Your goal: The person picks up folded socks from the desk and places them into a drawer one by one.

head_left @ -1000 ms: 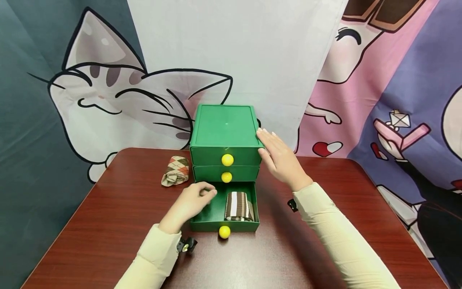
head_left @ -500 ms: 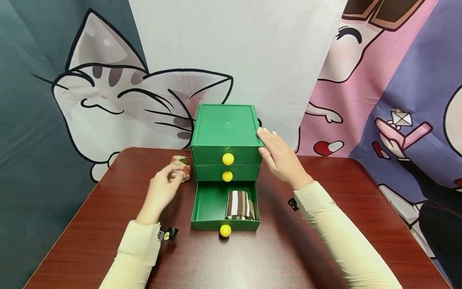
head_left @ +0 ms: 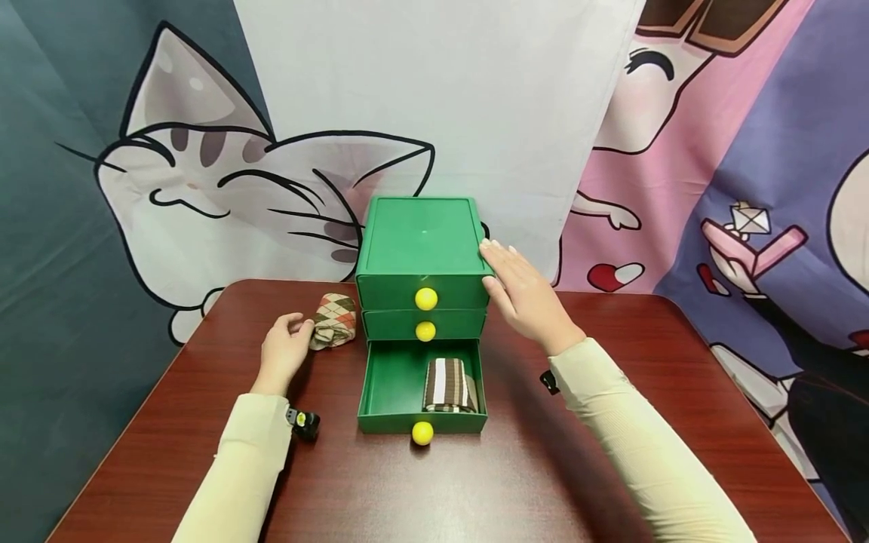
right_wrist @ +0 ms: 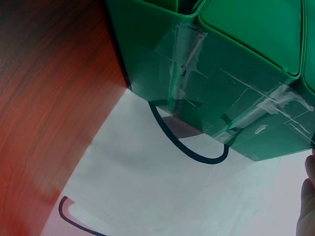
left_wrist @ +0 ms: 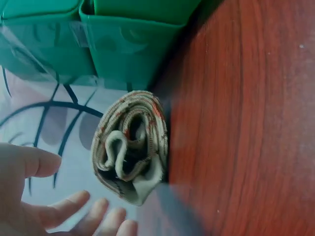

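Note:
A rolled argyle sock (head_left: 335, 321) in beige, orange and green lies on the table left of the green drawer unit (head_left: 424, 237). My left hand (head_left: 284, 351) is just left of it, with thumb and fingers apart and nothing between them. From the left wrist, the coiled end of the sock (left_wrist: 130, 147) shows beyond the fingertips. My right hand (head_left: 526, 298) rests with straight fingers on the unit's upper right edge. The bottom drawer (head_left: 390, 385) is pulled out. Inside, on its right, sits a brown-and-white striped rolled sock (head_left: 449, 386).
Two upper drawers with yellow knobs (head_left: 426, 299) are closed. Clear tape (right_wrist: 189, 64) runs along the unit's side. The reddish-brown table (head_left: 183, 422) reaches a cartoon-printed cloth (head_left: 475, 98) behind it.
My left hand has moved from above the open drawer leftward to the argyle sock, passing in front of it and ending at its left. My right hand stays on the unit.

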